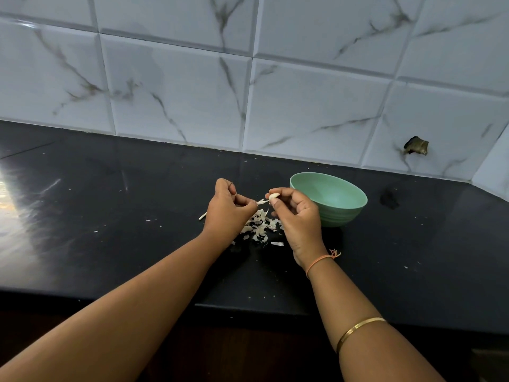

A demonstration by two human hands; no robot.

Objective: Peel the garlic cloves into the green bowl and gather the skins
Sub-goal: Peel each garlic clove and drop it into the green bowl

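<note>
My right hand [296,216] pinches a pale garlic clove [274,196] between thumb and fingertips, just left of the green bowl [343,209]. My left hand [228,209] pinches a thin strip of skin [263,201] that still hangs from the clove. Both hands hover above a loose heap of garlic skins [261,228] on the black counter. The bowl's inside, as far as it shows, looks bare; its near bottom is hidden by the rim and my right hand.
A small pale stalk [202,215] lies on the black counter [137,216] left of my left hand. A tiled wall rises behind the bowl, with a broken hole [416,146] at the right. The counter's front edge runs under my forearms.
</note>
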